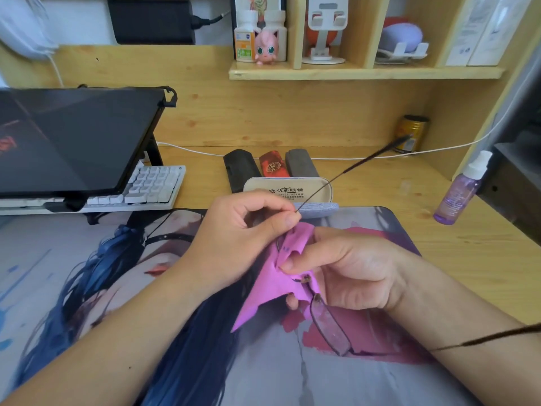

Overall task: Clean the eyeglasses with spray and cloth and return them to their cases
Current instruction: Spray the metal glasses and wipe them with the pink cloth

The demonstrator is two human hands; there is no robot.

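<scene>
**Pink cloth folded over one lens, glasses held above the desk mat**

Pink microfibre cloth (275, 276) is wrapped over one lens of a thin-framed pair of eyeglasses (329, 326), held above the printed desk mat (87, 288). The left hand (243, 230) pinches the frame's far end between thumb and curled fingers, where one temple arm rises and points away toward the back right. The right hand (348, 271) grips the cloth, thumb pressing it onto the covered lens. The frame's long axis runs from the far end near the left hand down toward the person and slightly right; the bare lens sits at the near end, and the second temple arm stretches off to the right edge of view.

Behind the hands lies an open beige glasses case (288, 187), with three closed cases (270, 167) in a row behind it. A purple spray bottle (461, 193) stands upright, well apart at the right on the wooden desk (439, 235).
</scene>
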